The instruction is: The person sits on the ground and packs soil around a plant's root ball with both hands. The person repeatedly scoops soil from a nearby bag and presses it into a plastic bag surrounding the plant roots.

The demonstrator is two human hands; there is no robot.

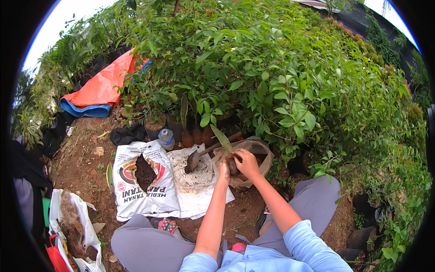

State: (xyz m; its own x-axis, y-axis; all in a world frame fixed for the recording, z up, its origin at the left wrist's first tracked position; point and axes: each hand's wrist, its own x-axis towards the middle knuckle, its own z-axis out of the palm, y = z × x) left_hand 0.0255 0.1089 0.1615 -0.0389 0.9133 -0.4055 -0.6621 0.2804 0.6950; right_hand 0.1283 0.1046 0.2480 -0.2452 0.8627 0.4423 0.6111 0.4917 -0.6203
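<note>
Both my hands cup a dark, soil-like root ball (233, 166) with an upright snake plant leaf (221, 137) rising above it. My left hand (224, 171) presses on its left side, and my right hand (247, 164) curls over its right side. Beneath and behind them lies an open translucent plastic bag (264, 148). A soiled trowel (193, 161) rests on a flattened white sack (190, 200). Left of that, a white bag of planting soil (127, 200) has a torn hole showing dark soil (144, 172).
A plastic bottle (166, 137) stands behind the sacks. Dense potted shrubs (272, 74) fill the far side and right. An orange and blue tarp (102, 85) lies back left. At lower left is an open white sack with brown fibre (73, 227), beside a partly visible person (25, 190).
</note>
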